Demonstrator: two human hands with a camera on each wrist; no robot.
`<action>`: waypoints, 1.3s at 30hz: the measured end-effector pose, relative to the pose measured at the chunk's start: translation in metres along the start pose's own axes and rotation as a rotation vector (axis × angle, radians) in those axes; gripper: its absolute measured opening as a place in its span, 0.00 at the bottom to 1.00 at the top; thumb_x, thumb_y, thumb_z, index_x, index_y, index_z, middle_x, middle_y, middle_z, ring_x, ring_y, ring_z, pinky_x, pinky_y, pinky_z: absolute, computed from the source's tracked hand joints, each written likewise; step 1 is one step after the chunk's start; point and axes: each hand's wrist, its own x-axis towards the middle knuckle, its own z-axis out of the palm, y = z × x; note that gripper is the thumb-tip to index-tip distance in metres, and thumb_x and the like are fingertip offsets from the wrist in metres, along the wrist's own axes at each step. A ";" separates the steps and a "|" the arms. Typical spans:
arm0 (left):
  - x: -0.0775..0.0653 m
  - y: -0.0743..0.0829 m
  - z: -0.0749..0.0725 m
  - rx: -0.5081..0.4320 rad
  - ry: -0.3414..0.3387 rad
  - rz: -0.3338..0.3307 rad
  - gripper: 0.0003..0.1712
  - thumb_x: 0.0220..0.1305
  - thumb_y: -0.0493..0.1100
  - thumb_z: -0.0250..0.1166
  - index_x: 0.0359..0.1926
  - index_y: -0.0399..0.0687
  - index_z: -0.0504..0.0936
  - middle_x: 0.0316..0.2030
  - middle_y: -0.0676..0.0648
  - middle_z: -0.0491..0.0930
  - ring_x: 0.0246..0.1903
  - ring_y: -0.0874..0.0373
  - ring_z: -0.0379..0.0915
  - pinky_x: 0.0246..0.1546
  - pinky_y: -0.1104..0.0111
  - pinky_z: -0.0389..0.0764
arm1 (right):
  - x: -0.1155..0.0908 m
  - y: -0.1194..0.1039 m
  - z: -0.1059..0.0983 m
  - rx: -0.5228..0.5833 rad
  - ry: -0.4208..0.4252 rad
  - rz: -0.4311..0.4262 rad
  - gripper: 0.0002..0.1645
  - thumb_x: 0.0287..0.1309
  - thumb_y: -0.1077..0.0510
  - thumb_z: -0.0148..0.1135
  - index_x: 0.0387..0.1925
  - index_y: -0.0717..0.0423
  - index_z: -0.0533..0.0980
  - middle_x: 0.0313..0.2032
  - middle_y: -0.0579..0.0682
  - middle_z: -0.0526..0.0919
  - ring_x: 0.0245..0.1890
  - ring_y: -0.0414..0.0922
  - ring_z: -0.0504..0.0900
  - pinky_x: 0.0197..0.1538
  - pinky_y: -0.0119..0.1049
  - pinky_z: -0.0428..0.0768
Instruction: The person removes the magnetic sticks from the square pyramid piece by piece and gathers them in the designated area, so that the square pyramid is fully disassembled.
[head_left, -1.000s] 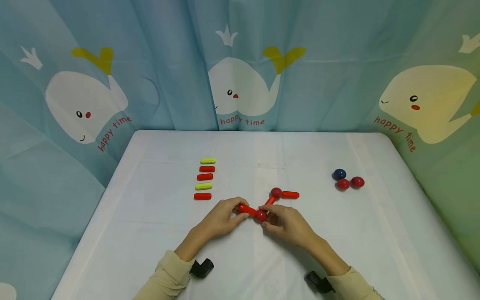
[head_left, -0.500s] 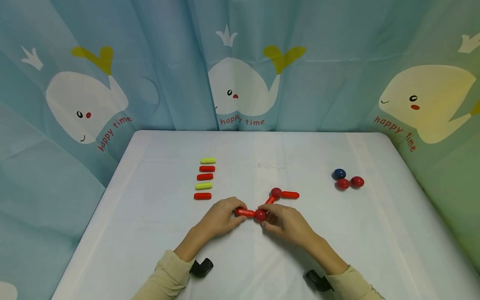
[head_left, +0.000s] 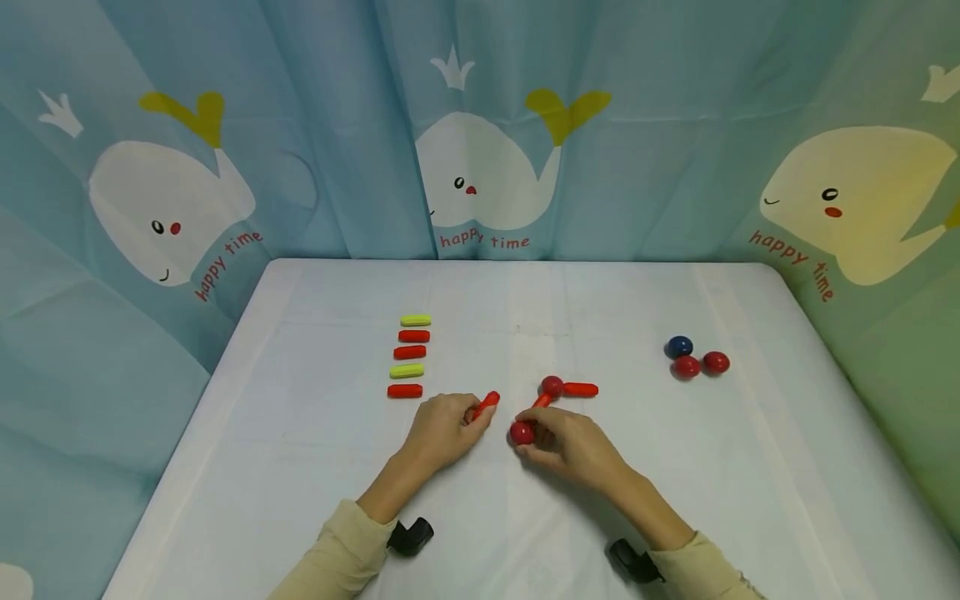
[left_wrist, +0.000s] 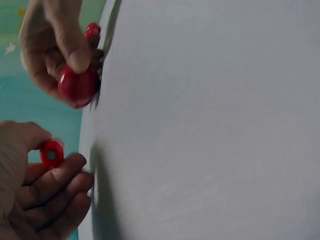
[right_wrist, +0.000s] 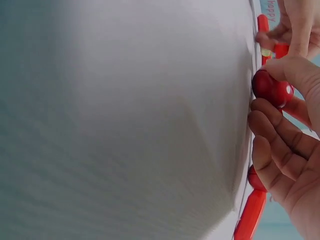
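My left hand (head_left: 444, 429) pinches a red rod (head_left: 486, 405) between thumb and fingers. That rod tilts up to the right, apart from the ball; in the left wrist view its end (left_wrist: 51, 153) shows a small grey disc. My right hand (head_left: 573, 446) grips a red ball (head_left: 522, 432) by thumb and fingertips. From this ball a short red rod (head_left: 542, 401), partly hidden by the fingers, runs to a second red ball (head_left: 552, 386). Another red rod (head_left: 581, 389) sticks out rightward from that second ball.
Red rods (head_left: 405, 391) and yellow-green rods (head_left: 407, 371) lie in a column left of centre. To the right sit a blue ball (head_left: 678, 347) and two red balls (head_left: 686, 367) on the white table (head_left: 300, 483). A whale-print curtain (head_left: 337, 125) stands behind.
The rod in my left hand first lay against the near ball and swung level. Now it is away from the ball, tilted up to the right. The right hand keeps its hold.
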 end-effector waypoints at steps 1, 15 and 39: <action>0.001 0.000 0.000 -0.012 0.009 -0.003 0.08 0.65 0.44 0.72 0.32 0.45 0.87 0.21 0.54 0.76 0.22 0.65 0.64 0.23 0.74 0.65 | 0.000 0.000 0.000 0.000 -0.003 0.000 0.21 0.56 0.58 0.77 0.50 0.56 0.82 0.33 0.40 0.84 0.30 0.34 0.79 0.36 0.30 0.80; -0.002 0.000 -0.012 -0.050 0.055 0.000 0.12 0.60 0.44 0.76 0.42 0.44 0.87 0.35 0.51 0.85 0.34 0.59 0.78 0.38 0.66 0.81 | -0.003 0.002 0.000 -0.003 0.009 -0.005 0.22 0.55 0.58 0.77 0.51 0.55 0.82 0.35 0.41 0.85 0.31 0.35 0.79 0.38 0.31 0.81; 0.034 -0.110 -0.102 0.022 0.224 -0.441 0.18 0.70 0.47 0.65 0.45 0.34 0.85 0.43 0.34 0.86 0.43 0.39 0.80 0.44 0.50 0.82 | -0.002 0.000 0.000 0.017 0.007 -0.003 0.22 0.56 0.58 0.77 0.52 0.56 0.82 0.34 0.41 0.85 0.32 0.34 0.81 0.38 0.31 0.81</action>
